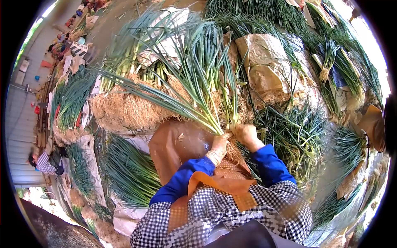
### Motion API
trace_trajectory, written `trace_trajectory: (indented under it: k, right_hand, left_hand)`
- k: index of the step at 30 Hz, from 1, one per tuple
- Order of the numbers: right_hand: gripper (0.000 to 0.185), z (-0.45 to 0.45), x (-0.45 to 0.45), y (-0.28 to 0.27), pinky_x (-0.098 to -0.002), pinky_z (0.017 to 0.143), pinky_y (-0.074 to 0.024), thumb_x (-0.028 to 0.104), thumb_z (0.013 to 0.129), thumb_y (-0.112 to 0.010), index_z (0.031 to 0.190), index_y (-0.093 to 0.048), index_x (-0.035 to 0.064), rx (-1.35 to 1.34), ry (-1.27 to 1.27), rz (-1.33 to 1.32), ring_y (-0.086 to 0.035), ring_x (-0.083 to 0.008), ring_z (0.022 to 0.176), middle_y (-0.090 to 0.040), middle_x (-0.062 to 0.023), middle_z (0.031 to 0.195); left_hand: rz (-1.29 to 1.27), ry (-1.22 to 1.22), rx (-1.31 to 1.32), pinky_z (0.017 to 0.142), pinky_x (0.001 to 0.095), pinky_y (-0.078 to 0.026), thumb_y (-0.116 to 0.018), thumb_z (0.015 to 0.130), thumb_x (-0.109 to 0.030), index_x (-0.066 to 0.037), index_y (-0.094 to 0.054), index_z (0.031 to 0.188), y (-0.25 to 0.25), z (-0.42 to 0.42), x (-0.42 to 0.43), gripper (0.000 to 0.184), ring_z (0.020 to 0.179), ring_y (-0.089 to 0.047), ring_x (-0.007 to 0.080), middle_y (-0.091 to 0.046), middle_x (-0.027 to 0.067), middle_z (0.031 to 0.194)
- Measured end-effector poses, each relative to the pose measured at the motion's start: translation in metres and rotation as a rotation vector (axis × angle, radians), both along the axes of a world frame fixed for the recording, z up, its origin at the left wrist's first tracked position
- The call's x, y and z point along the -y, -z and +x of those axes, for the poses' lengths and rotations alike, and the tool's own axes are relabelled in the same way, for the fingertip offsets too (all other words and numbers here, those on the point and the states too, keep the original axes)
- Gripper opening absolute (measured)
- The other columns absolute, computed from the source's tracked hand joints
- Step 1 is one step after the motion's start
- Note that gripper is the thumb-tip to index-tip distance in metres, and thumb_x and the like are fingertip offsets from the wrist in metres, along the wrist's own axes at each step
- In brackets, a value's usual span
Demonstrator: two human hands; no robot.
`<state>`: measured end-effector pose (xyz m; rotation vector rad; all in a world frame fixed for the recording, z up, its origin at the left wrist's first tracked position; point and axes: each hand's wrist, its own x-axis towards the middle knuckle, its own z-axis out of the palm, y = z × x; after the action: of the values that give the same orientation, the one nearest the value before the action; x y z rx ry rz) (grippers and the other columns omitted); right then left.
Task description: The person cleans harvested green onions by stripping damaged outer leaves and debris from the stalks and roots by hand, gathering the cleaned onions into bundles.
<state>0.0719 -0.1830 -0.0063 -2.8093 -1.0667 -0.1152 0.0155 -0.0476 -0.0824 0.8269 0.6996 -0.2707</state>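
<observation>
My left hand (pixel 219 146) is closed round the white lower stems of a bunch of green onions (pixel 209 111), whose long leaves fan up and to the left. Right beside it, my right hand (pixel 245 135) has its fingers pressed together at the base of the stems; what they pinch is too small to make out. Pale roots (pixel 235 153) hang below both hands, over the brown apron (pixel 175 140) on my lap. Just beyond the apron lies a thick row of onions with tan roots (pixel 124 108).
Loose green leaves (pixel 293 132) are heaped to the right. More onions (pixel 130 171) lie at the lower left. A brown sack (pixel 264 62) lies ahead on the right. A person in a checked top (pixel 44 163) is at the far left, and others are at the upper left.
</observation>
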Motion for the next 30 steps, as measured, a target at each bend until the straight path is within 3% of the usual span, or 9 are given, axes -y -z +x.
trace_trajectory:
  k: [1, 3, 4, 6, 7, 13, 25, 26, 30]
  right_hand:
    - [0.030, -0.016, 0.008, -0.008, -0.0341, 0.035, -0.0349, 0.038, 0.089, -0.046, 0.072, -0.056, 0.0140, -0.115, -0.020, 0.119, -0.045, -0.0171, 0.037, -0.046, -0.0033, 0.045]
    - [0.021, -0.049, 0.057, -0.002, -0.0317, 0.042, -0.0411, 0.031, 0.086, -0.052, 0.090, -0.061, 0.0128, -0.277, -0.145, -0.027, -0.055, -0.0177, 0.049, -0.059, -0.0034, 0.064]
    - [0.022, -0.066, 0.101, 0.057, -0.0322, 0.048, -0.0464, 0.034, 0.085, -0.050, 0.100, -0.061, 0.0204, -0.637, 0.041, 0.533, -0.061, -0.0211, 0.058, -0.063, -0.0021, 0.067]
    - [0.031, -0.050, 0.120, -0.005, -0.0314, 0.059, -0.0504, 0.038, 0.085, -0.049, 0.105, -0.062, 0.0185, -0.739, 0.134, -0.698, -0.064, -0.0206, 0.078, -0.066, -0.0052, 0.088]
    - [0.046, -0.057, 0.194, 0.088, -0.0367, 0.062, -0.0508, 0.049, 0.084, -0.045, 0.091, -0.065, 0.0090, -0.734, 0.229, -0.830, -0.064, -0.0249, 0.076, -0.065, -0.0074, 0.087]
    - [0.048, 0.055, -0.003, -0.025, -0.0389, 0.059, -0.0490, 0.056, 0.079, -0.050, 0.088, -0.060, 0.0101, -0.404, 0.403, 0.141, -0.062, -0.0287, 0.072, -0.063, -0.0131, 0.080]
    - [0.008, -0.006, 0.006, -0.011, -0.0301, 0.037, -0.0352, 0.023, 0.080, -0.053, 0.074, -0.055, 0.0175, 0.374, -0.199, -0.011, -0.049, -0.0151, 0.044, -0.046, 0.0015, 0.059]
    - [0.016, -0.021, 0.025, -0.012, -0.0326, 0.036, -0.0326, 0.024, 0.081, -0.057, 0.068, -0.054, 0.0142, 0.115, -0.336, 0.238, -0.045, -0.0158, 0.041, -0.041, -0.0005, 0.053]
    - [0.018, -0.075, 0.164, 0.025, -0.0340, 0.052, -0.0469, 0.028, 0.083, -0.055, 0.086, -0.063, 0.0124, -0.611, 0.223, 0.421, -0.062, -0.0226, 0.064, -0.063, -0.0095, 0.073]
  left_hand:
    - [-0.003, -0.007, 0.006, 0.056, 0.0260, -0.048, -0.061, 0.078, -0.007, 0.001, -0.062, 0.085, -0.006, 0.003, -0.001, 0.011, 0.063, -0.057, 0.0142, -0.061, 0.0049, 0.074]
    - [-0.052, -0.170, 0.014, 0.055, 0.0255, -0.048, -0.061, 0.077, -0.007, 0.002, -0.062, 0.086, -0.019, 0.006, -0.002, 0.012, 0.062, -0.057, 0.0136, -0.061, 0.0048, 0.075]
    - [0.028, -0.118, -0.003, 0.054, 0.0234, -0.046, -0.062, 0.077, -0.007, 0.000, -0.063, 0.089, -0.023, 0.006, -0.005, 0.013, 0.062, -0.056, 0.0121, -0.061, 0.0032, 0.076]
    - [0.095, -0.087, 0.067, 0.053, 0.0225, -0.045, -0.063, 0.076, -0.006, -0.001, -0.063, 0.089, -0.019, 0.003, 0.001, 0.014, 0.062, -0.056, 0.0112, -0.061, 0.0022, 0.076]
    - [0.168, -0.053, 0.138, 0.053, 0.0217, -0.043, -0.063, 0.076, -0.006, -0.001, -0.063, 0.090, -0.017, 0.002, 0.005, 0.015, 0.061, -0.055, 0.0104, -0.061, 0.0012, 0.076]
    - [0.328, -0.022, 0.123, 0.050, 0.0217, -0.039, -0.067, 0.070, -0.003, -0.002, -0.059, 0.078, -0.035, -0.003, 0.005, 0.011, 0.056, -0.049, 0.0082, -0.056, -0.0013, 0.070]
    - [0.247, -0.171, 0.197, 0.043, 0.0252, -0.038, -0.059, 0.078, -0.005, -0.002, -0.058, 0.076, -0.025, 0.000, 0.003, 0.004, 0.049, -0.046, 0.0101, -0.052, -0.0008, 0.062]
    - [0.609, 0.119, 0.266, 0.045, 0.0237, -0.040, -0.057, 0.080, -0.007, 0.000, -0.060, 0.080, -0.014, 0.001, -0.008, 0.008, 0.052, -0.049, 0.0098, -0.053, 0.0006, 0.064]
    - [0.015, -0.156, 0.114, 0.052, 0.0212, -0.043, -0.059, 0.080, -0.007, 0.003, -0.063, 0.093, -0.028, 0.007, -0.007, 0.017, 0.060, -0.054, 0.0087, -0.060, 0.0012, 0.075]
